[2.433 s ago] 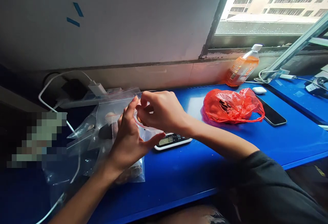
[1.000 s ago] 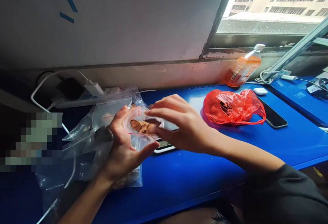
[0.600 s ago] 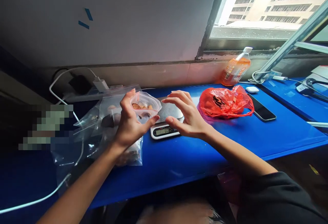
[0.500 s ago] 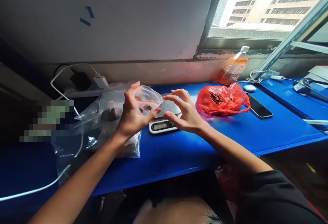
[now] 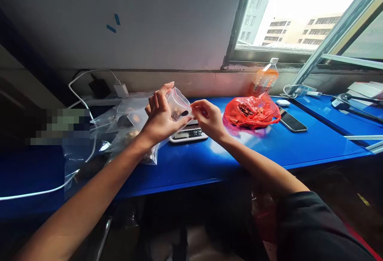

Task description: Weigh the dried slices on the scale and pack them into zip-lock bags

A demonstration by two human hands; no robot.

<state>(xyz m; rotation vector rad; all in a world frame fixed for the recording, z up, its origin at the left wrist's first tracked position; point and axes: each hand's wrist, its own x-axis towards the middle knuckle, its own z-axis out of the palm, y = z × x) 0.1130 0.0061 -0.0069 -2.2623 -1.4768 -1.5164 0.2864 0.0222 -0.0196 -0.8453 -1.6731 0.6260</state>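
Observation:
Between my hands is a clear zip bag (image 5: 178,103) with a red line along its top edge and small dark and brown pieces inside. My left hand (image 5: 160,117) grips its left side, fingers behind and thumb in front. The fingertips of my right hand (image 5: 209,117) pinch the bag's right upper corner. Below and behind the bag, a white digital scale (image 5: 187,135) sits on the blue table (image 5: 239,161), its plate partly hidden. To the left, under my left forearm, lie several filled clear bags (image 5: 128,121) with dark and pale contents.
A red plastic bag (image 5: 251,111) with dark brown pieces stands right of the scale. Near it are a phone (image 5: 293,120), a white earphone case (image 5: 283,103) and an orange drink bottle (image 5: 266,78). A white cable (image 5: 38,193) runs along the left. A metal frame (image 5: 318,59) rises at right.
My right hand has closed from an open curl into a pinch on the bag's corner. The bag's mouth, wide before, is now drawn flatter. The view has shifted slightly.

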